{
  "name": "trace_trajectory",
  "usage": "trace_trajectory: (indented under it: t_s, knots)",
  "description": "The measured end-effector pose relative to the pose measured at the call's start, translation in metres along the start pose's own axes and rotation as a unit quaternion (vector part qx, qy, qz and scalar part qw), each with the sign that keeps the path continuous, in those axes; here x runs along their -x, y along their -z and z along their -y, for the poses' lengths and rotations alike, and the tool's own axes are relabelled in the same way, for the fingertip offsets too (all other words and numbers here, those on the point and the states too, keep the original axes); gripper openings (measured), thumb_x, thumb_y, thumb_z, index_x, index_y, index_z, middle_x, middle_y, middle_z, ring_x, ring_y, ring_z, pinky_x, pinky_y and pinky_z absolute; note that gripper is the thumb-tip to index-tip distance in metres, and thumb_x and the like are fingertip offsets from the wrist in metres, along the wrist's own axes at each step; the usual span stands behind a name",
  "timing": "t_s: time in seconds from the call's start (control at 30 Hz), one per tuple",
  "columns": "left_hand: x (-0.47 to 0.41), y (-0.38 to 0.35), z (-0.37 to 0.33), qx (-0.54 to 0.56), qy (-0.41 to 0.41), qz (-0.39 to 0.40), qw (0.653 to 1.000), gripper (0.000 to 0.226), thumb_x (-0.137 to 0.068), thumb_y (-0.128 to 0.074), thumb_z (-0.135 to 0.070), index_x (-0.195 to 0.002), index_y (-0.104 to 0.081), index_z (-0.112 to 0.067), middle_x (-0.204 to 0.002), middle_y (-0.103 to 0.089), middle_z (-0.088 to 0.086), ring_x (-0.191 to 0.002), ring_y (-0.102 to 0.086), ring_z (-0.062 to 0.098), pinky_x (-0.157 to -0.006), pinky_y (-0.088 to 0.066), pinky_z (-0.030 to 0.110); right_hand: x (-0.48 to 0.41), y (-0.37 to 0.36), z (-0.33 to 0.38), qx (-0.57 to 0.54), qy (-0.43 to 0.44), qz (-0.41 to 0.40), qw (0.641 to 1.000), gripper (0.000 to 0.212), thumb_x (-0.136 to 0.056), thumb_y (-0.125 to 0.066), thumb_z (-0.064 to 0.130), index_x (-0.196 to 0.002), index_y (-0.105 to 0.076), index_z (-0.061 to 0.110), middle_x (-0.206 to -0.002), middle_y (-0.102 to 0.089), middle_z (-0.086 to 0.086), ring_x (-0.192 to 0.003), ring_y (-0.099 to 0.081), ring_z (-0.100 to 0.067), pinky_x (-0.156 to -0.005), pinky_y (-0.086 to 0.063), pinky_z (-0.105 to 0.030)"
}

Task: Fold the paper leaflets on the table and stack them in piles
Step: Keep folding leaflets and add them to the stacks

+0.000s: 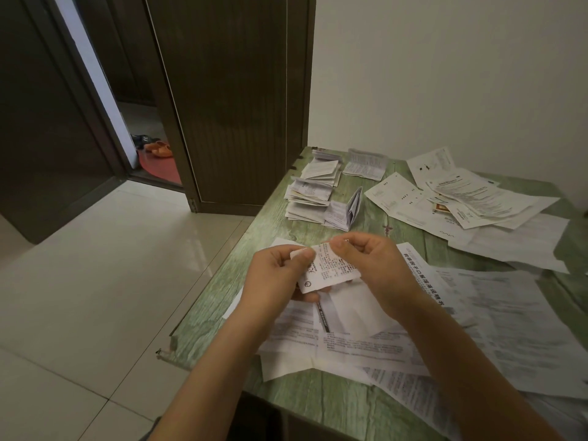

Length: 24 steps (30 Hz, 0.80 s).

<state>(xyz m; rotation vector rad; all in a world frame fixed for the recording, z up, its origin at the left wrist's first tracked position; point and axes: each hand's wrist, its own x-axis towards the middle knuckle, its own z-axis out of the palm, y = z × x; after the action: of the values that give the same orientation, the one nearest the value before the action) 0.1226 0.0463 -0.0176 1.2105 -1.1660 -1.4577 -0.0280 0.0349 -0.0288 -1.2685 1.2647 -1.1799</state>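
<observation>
The left hand (280,275) and right hand (366,265) both pinch a small folded leaflet (331,265), held just above the desk (273,230) near its left edge. Piles of folded leaflets (310,198) sit by the far left edge, with bare desk between them and the hands. Unfolded sheets (477,202) cover the right side and are cut off by the frame. The hands hide part of the sheets beneath them.

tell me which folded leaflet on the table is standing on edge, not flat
The leaflet right of the nearest pile; it stands upright, fanned open, while the others lie flat.
</observation>
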Motion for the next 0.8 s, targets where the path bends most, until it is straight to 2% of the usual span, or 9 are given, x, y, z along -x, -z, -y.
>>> trace_trajectory:
  t_s: [0.1, 0.23, 0.37, 0.5, 0.57, 0.6, 0.67, 0.73, 0.8]
  knots:
    - [-0.003, 0.003, 0.002, -0.012, -0.014, -0.058, 0.998, 0.013, -0.090, -0.061, -0.014, -0.084, -0.068, -0.005, -0.075, -0.070, 0.013, -0.051, -0.062, 0.009, -0.046, -0.054, 0.022, -0.002, 0.002, 0.000, -0.007, -0.027, 0.028, 0.999, 0.011, -0.089, -0.059, 0.012, -0.086, -0.069, 0.014, -0.077, -0.073, -0.005, -0.068, -0.066, -0.014, -0.061, -0.054, -0.025]
    - [-0.003, 0.003, 0.001, -0.013, -0.017, -0.070, 0.997, 0.024, -0.094, -0.053, -0.019, -0.074, -0.067, -0.020, -0.065, -0.070, -0.001, -0.054, -0.063, 0.009, -0.047, -0.055, 0.023, -0.001, 0.006, 0.003, 0.017, -0.036, 0.018, 0.999, 0.010, -0.083, -0.066, 0.009, -0.074, -0.061, 0.006, -0.053, -0.061, 0.001, -0.041, -0.048, -0.005, -0.041, -0.039, -0.014]
    - [-0.004, 0.001, 0.001, -0.025, -0.021, -0.077, 0.997, 0.026, -0.097, -0.047, -0.016, -0.080, -0.066, -0.016, -0.066, -0.069, 0.000, -0.052, -0.063, 0.011, -0.048, -0.052, 0.023, -0.003, 0.016, 0.004, 0.007, -0.011, -0.066, 0.998, 0.010, -0.083, -0.065, 0.006, -0.074, -0.060, 0.003, -0.046, -0.053, 0.004, -0.038, -0.041, -0.003, -0.039, -0.037, -0.014]
    - [-0.008, 0.008, 0.001, -0.013, -0.006, -0.113, 0.993, 0.027, -0.099, -0.043, -0.016, -0.086, -0.064, -0.007, -0.067, -0.070, 0.001, -0.053, -0.064, 0.012, -0.053, -0.052, 0.025, -0.012, 0.037, 0.002, -0.083, -0.003, -0.218, 0.972, 0.006, -0.087, -0.060, 0.003, -0.084, -0.055, 0.005, -0.065, -0.057, -0.008, -0.042, -0.052, -0.004, -0.043, -0.046, -0.015]
    - [-0.007, 0.008, 0.001, -0.011, 0.004, -0.110, 0.994, 0.027, -0.099, -0.043, -0.017, -0.086, -0.064, -0.007, -0.068, -0.071, 0.001, -0.056, -0.065, 0.013, -0.055, -0.053, 0.026, -0.018, 0.050, 0.000, -0.125, -0.026, -0.282, 0.951, 0.015, -0.088, -0.059, 0.000, -0.097, -0.050, 0.008, -0.077, -0.062, -0.014, -0.046, -0.061, -0.008, -0.046, -0.051, -0.017]
    - [-0.007, 0.007, 0.001, -0.013, 0.007, -0.104, 0.994, 0.027, -0.099, -0.043, -0.017, -0.086, -0.064, -0.007, -0.068, -0.071, 0.001, -0.057, -0.065, 0.014, -0.055, -0.053, 0.026, -0.021, 0.055, -0.002, -0.114, -0.035, -0.312, 0.942, 0.022, -0.088, -0.058, -0.001, -0.104, -0.047, 0.010, -0.080, -0.064, -0.017, -0.047, -0.063, -0.011, -0.046, -0.051, -0.018]
    - [-0.006, 0.003, 0.003, -0.021, 0.011, -0.093, 0.995, 0.027, -0.099, -0.043, -0.016, -0.086, -0.065, -0.006, -0.068, -0.070, 0.002, -0.057, -0.064, 0.013, -0.054, -0.053, 0.025, -0.027, 0.063, -0.008, -0.008, -0.047, -0.357, 0.933, 0.028, -0.090, -0.056, 0.001, -0.109, -0.043, 0.016, -0.084, -0.066, -0.019, -0.049, -0.063, -0.016, -0.042, -0.047, -0.022]
    - [-0.006, 0.000, 0.006, -0.033, 0.010, -0.091, 0.995, 0.027, -0.098, -0.044, -0.016, -0.086, -0.065, -0.005, -0.069, -0.070, 0.003, -0.058, -0.064, 0.013, -0.053, -0.052, 0.024, -0.033, 0.067, -0.016, 0.131, -0.046, -0.367, 0.920, 0.020, -0.091, -0.054, 0.006, -0.106, -0.045, 0.017, -0.092, -0.066, -0.019, -0.053, -0.061, -0.018, -0.043, -0.043, -0.022]
    - [-0.008, -0.003, 0.008, -0.042, 0.003, -0.090, 0.995, 0.028, -0.098, -0.044, -0.017, -0.085, -0.065, -0.005, -0.070, -0.071, 0.003, -0.059, -0.064, 0.014, -0.054, -0.052, 0.025, -0.041, 0.069, -0.021, 0.227, -0.033, -0.341, 0.912, 0.006, -0.092, -0.055, 0.013, -0.096, -0.052, 0.016, -0.098, -0.066, -0.016, -0.066, -0.063, -0.022, -0.055, -0.049, -0.028]
